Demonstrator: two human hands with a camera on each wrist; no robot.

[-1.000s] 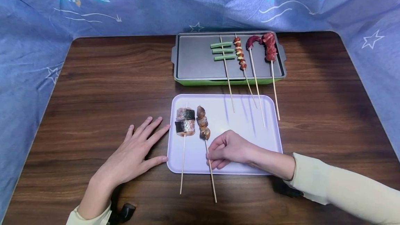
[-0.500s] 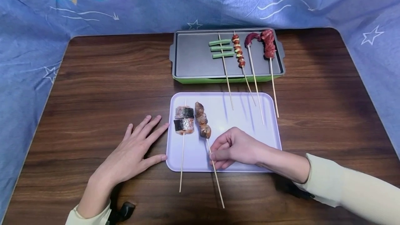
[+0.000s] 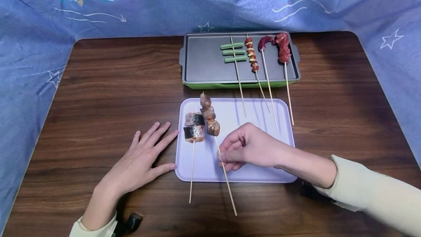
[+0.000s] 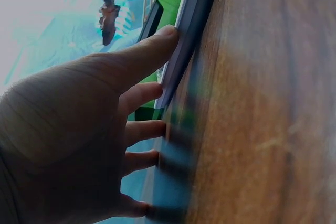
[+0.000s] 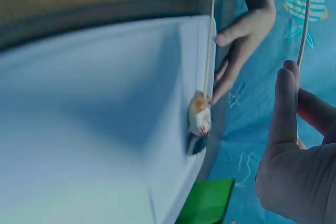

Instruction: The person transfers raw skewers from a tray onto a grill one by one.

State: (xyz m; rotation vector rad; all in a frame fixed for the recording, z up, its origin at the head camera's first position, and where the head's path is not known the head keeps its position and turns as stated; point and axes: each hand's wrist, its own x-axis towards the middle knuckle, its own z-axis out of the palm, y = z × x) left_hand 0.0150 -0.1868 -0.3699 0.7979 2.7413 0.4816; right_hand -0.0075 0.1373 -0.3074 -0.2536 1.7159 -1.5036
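Note:
My right hand [image 3: 251,147] pinches the bamboo stick of a skewer of brown meat chunks [image 3: 208,114] between thumb and fingers. In the left wrist view this meat skewer [image 4: 108,17] hangs in the air, off the tray. A skewer of two dark-skinned fish pieces [image 3: 194,132] lies at the left of the lilac tray [image 3: 205,167], its stick end past the front rim. My left hand [image 3: 141,160] rests spread on the table, thumb and forefinger tips touching the tray's left edge. The right wrist view shows only the stick [image 5: 306,19] of the held skewer.
Behind the tray stands a green grill with a grey plate [image 3: 204,59]. On its right half lie skewers of green stalks [image 3: 235,52], red and yellow pieces [image 3: 251,56], a purple tentacle [image 3: 264,41] and red meat [image 3: 283,48]. Their sticks overhang toward the tray. Blue cloth [image 3: 158,6] borders the table.
The right hand has lifted the brown meat skewer from the tray, tilting it and shifting it slightly away from me. The left hand has stayed in place.

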